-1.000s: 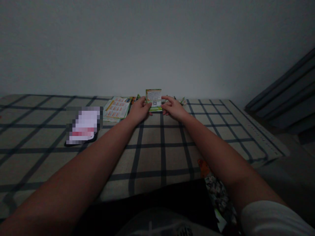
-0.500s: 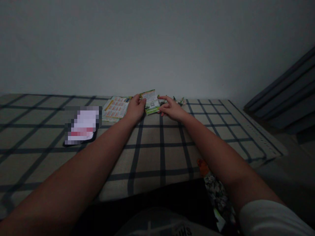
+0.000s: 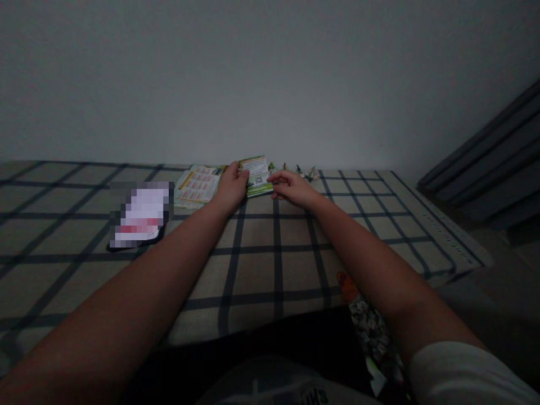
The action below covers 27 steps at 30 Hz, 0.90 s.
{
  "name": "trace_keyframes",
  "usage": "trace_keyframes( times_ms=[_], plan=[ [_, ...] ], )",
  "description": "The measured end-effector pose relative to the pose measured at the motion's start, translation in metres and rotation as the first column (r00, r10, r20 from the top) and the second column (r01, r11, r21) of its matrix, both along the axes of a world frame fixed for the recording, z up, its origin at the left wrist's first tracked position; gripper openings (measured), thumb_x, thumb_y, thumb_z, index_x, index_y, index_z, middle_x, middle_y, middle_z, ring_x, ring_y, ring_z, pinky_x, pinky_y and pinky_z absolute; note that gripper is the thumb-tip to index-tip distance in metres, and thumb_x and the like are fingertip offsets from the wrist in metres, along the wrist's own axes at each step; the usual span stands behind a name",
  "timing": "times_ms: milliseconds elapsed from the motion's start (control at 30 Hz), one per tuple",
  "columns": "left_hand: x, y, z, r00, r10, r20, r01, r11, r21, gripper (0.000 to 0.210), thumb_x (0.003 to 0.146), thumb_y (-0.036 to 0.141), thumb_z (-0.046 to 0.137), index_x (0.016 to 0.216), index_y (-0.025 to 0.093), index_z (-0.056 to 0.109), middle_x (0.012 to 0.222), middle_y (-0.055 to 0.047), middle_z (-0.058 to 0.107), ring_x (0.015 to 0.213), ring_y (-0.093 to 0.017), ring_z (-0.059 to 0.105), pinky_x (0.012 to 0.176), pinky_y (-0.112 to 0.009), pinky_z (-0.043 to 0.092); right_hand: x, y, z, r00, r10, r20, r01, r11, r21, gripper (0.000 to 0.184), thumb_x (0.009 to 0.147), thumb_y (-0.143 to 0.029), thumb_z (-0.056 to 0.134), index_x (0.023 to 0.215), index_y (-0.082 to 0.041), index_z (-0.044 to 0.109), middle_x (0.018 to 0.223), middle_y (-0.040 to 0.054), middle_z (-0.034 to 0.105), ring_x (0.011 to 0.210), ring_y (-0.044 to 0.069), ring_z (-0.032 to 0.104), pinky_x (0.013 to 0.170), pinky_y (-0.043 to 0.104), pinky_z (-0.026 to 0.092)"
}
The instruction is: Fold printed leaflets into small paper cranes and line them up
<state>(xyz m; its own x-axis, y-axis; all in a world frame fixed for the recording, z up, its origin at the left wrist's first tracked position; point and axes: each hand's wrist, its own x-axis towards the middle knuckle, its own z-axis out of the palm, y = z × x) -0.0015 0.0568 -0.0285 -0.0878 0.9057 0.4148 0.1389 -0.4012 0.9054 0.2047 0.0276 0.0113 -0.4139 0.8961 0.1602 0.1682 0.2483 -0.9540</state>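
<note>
Near the centre of the frame, the left hand (image 3: pixel 231 183) grips a printed card (image 3: pixel 258 171) by its left side, thumb over the front. The card tilts up, its block of text and square code showing, above a checked cloth (image 3: pixel 253 253). The right hand (image 3: pixel 295 188) has its fingers bent at the card's lower right corner; whether this grip closes on it, I cannot tell. Left of centre lie printed papers (image 3: pixel 198 184), with a phone (image 3: pixel 141 214), its screen blurred, farther left. Small scraps (image 3: pixel 312 173) lie beyond the right hand.
</note>
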Motion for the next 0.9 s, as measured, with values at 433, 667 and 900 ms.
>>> trace_keyframes(
  times_ms=[433,667,900],
  plan=[
    [0.008,-0.023,0.017,0.961,-0.262,0.085,0.271,0.955,-0.118,0.047,0.091,0.064,0.06,0.105,0.02,0.063,0.088,-0.006,0.07,0.055,-0.014,0.066,0.044,-0.022,0.047,0.005,0.007,-0.003,0.987,-0.156,0.035,0.155,0.987,0.043,0.014,0.095,-0.028,0.069,0.086,-0.018,0.062,0.073,-0.0003,0.064,0.061,0.009,0.056,0.052,0.017,0.043],
    [0.011,-0.035,0.021,0.972,-0.218,-0.091,0.208,0.972,-0.109,0.048,0.078,0.042,0.082,0.114,0.02,0.06,0.078,0.0,0.07,0.058,-0.014,0.064,0.056,-0.025,0.052,0.006,0.006,0.0,0.982,-0.186,0.025,0.184,0.981,0.065,0.019,0.095,-0.031,0.069,0.083,-0.019,0.059,0.065,-0.0033,0.06,0.055,0.008,0.055,0.051,0.017,0.042],
    [0.011,-0.031,0.02,0.967,-0.236,-0.091,0.224,0.966,-0.129,0.04,0.08,0.042,0.078,0.107,0.02,0.058,0.079,-0.002,0.072,0.056,-0.015,0.064,0.052,-0.024,0.044,0.004,0.006,-0.004,0.978,-0.195,-0.069,0.199,0.979,0.052,0.024,0.092,-0.032,0.072,0.107,-0.023,0.055,0.065,-0.0073,0.059,0.055,0.009,0.058,0.05,0.017,0.042]
  ],
)
